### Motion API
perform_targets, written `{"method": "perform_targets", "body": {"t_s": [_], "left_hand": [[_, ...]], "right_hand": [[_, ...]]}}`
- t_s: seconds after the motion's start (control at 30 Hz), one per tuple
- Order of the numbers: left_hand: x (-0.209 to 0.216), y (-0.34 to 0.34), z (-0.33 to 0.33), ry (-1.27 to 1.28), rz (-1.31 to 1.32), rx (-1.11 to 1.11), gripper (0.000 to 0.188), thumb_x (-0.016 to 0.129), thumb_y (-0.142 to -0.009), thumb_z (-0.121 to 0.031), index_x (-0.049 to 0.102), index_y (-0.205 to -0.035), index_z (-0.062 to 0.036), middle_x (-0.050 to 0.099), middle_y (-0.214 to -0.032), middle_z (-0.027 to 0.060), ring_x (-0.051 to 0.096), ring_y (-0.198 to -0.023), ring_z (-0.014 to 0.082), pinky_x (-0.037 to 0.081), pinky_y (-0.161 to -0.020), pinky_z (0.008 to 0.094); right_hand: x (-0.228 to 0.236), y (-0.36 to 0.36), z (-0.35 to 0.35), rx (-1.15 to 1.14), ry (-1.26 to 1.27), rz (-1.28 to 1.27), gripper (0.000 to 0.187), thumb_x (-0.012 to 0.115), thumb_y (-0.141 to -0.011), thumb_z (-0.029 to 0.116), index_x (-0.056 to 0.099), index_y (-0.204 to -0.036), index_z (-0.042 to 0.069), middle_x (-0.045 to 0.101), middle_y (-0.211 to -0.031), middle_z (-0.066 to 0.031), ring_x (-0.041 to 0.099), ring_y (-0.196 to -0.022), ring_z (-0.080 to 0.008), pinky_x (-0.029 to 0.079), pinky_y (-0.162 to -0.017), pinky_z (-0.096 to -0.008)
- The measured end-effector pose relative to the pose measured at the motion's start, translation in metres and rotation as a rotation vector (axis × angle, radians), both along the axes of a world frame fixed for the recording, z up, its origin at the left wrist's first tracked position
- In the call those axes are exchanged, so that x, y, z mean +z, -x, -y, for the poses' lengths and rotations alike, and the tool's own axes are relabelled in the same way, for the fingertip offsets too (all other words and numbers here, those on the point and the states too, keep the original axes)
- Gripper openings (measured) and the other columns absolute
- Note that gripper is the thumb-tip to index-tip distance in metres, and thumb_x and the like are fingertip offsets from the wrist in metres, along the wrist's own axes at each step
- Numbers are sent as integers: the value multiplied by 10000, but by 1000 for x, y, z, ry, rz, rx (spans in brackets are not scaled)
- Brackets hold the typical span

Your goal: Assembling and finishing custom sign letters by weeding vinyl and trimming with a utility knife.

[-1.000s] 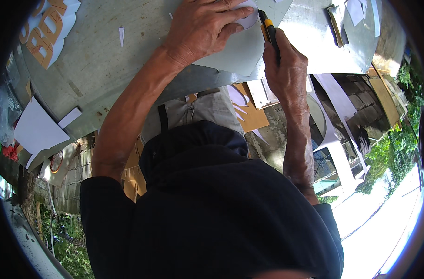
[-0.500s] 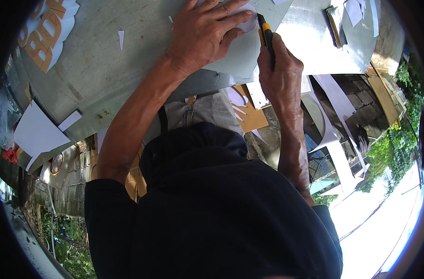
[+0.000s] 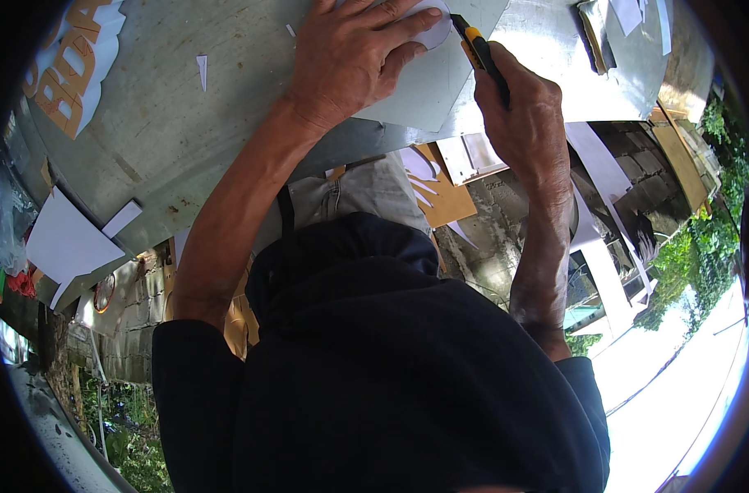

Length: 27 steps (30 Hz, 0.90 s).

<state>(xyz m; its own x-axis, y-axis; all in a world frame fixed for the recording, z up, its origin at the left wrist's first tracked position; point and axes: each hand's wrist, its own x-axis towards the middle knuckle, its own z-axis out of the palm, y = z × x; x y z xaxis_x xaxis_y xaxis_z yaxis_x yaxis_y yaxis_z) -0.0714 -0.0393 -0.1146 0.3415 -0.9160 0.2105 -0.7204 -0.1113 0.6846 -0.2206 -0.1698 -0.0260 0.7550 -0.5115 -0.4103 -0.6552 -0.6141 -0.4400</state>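
A black and yellow utility knife (image 3: 475,48) is gripped in my right hand (image 3: 522,99), its tip pointing up and left toward the edge of a white rounded piece (image 3: 437,31). My left hand (image 3: 345,62) lies flat with fingers spread, pressing that piece down; the piece's far part is hidden by the fingers and the top of the picture. Under both is a grey sheet (image 3: 430,107) on the metal-topped table (image 3: 226,115). Whether the blade touches the white piece I cannot tell.
Lettering cut from brown and white board (image 3: 78,78) lies at the far left. A white offcut (image 3: 69,238) sits by the table's left edge, and a thin sliver (image 3: 202,72) nearer the middle. A dark-edged block (image 3: 594,37) stands at right. Brown board (image 3: 442,193) and white strips (image 3: 596,164) lie below the table.
My right hand has shifted right with the knife, which now leans more to the left. My left hand has moved slightly left and up, and the view has shifted a little.
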Motion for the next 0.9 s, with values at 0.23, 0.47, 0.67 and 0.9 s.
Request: {"method": "perform_targets", "body": {"t_s": [0.23,0.47,0.67,0.9], "left_hand": [[2,2,3,18,3,31,311,734,-854,-187,736,-1156,-112,645,-1339,83,459,-1385,342,304,-1134,608],[2,1,0,-9,2,15,316,726,-858,-176,725,-1167,-111,629,-1358,82,448,-1390,339,303,-1136,605],[2,0,0,-10,46,1,305,696,-885,-191,718,-1176,-102,625,-1362,88,439,-1394,354,301,-1134,609],[0,0,0,4,4,19,300,694,-888,-198,724,-1169,-98,625,-1363,85,437,-1397,352,299,-1137,606]], "right_hand": [[-14,7,-18,-61,20,94,116,579,-953,62,557,-1026,-24,671,-794,-220,707,-652,-350,536,-556,-435],[-21,6,-29,-106,45,154,121,571,-953,41,499,-1022,-28,628,-739,-219,681,-611,-371,492,-494,-444],[-21,6,-32,-100,74,155,121,568,-959,38,492,-1021,-32,615,-720,-212,667,-579,-359,475,-474,-439],[-19,3,-39,-142,61,148,107,563,-960,33,494,-1003,-37,615,-730,-220,665,-586,-375,477,-484,-445]]}}
